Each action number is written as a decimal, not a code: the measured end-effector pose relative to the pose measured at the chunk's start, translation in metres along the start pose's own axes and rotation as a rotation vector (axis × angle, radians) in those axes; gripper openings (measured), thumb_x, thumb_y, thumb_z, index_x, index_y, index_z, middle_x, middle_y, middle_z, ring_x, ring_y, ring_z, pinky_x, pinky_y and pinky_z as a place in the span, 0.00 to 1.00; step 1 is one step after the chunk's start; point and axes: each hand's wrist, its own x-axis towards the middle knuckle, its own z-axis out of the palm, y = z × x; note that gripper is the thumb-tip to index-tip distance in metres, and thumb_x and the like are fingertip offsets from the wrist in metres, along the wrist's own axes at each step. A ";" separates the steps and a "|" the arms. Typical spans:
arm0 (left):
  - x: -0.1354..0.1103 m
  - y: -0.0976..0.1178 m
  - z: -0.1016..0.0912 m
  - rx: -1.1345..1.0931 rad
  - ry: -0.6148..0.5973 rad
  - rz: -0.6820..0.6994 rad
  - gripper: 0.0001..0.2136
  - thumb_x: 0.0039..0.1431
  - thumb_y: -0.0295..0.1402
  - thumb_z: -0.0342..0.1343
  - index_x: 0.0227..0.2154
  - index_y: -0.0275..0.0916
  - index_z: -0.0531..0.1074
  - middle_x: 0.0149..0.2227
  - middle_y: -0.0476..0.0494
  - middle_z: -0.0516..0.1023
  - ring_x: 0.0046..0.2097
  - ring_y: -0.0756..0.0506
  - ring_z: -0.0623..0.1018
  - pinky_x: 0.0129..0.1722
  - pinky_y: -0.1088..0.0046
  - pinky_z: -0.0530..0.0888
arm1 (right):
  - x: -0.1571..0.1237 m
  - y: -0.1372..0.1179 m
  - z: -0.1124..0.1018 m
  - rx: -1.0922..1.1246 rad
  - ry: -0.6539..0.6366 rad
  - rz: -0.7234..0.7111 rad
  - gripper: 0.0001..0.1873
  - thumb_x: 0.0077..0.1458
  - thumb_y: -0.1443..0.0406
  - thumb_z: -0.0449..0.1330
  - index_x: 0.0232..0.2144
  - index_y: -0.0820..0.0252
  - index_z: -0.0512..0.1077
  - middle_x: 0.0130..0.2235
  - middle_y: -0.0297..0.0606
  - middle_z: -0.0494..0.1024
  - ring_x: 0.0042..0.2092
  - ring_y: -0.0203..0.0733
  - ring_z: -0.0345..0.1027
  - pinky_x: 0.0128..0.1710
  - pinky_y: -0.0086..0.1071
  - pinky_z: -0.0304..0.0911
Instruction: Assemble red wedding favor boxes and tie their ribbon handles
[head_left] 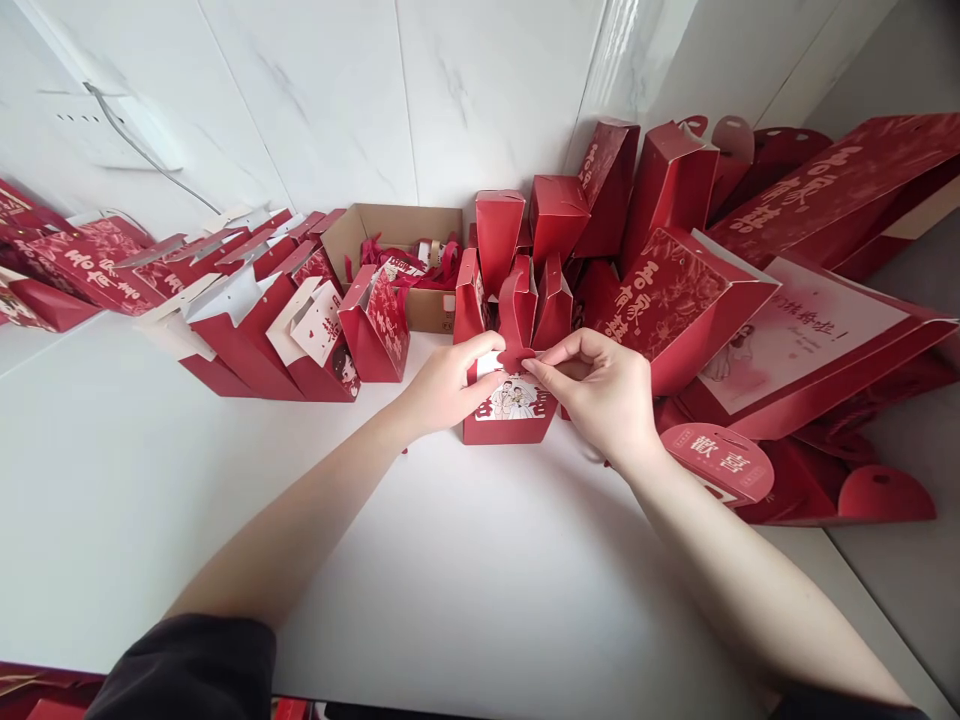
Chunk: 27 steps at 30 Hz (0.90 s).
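A small red gift box (508, 431) stands upright on the white table, its front printed with a cartoon wedding couple. My left hand (450, 388) grips the box's upper left, thumb at the front and fingers behind the top edge. On the other side, my right hand (606, 390) pinches the red top flap (516, 358) between thumb and forefinger. White lining shows beside the flap near my left fingertips. The lower fingers of my right hand are curled, and the box's right edge is partly hidden behind them.
Behind the box stand several narrow red boxes (499, 225). An open cardboard carton (360, 222) holds red ribbons. Red gift bags (247, 335) line the left, larger ones (697, 300) crowd the right, and an oval-topped box (720, 462) lies near my right forearm. A tiled wall (337, 90) closes the back.
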 end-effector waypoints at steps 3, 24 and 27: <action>0.000 0.002 0.000 -0.042 -0.021 0.007 0.06 0.62 0.36 0.54 0.38 0.41 0.67 0.29 0.52 0.67 0.27 0.52 0.63 0.27 0.76 0.61 | -0.001 0.000 0.001 -0.088 0.046 -0.032 0.09 0.52 0.60 0.67 0.27 0.58 0.73 0.30 0.35 0.82 0.32 0.42 0.78 0.32 0.32 0.71; 0.000 0.005 0.007 -0.058 0.063 0.022 0.10 0.63 0.41 0.52 0.37 0.40 0.70 0.33 0.49 0.73 0.33 0.50 0.70 0.31 0.77 0.66 | -0.003 0.004 0.007 -0.081 0.049 0.003 0.12 0.54 0.57 0.65 0.26 0.57 0.69 0.30 0.37 0.80 0.31 0.43 0.76 0.32 0.35 0.70; 0.000 0.005 0.009 -0.061 0.094 0.027 0.08 0.63 0.39 0.52 0.36 0.39 0.70 0.29 0.52 0.71 0.29 0.52 0.67 0.29 0.78 0.64 | -0.002 0.004 0.006 -0.082 0.046 -0.004 0.13 0.53 0.57 0.65 0.26 0.57 0.70 0.29 0.37 0.80 0.31 0.43 0.76 0.32 0.35 0.70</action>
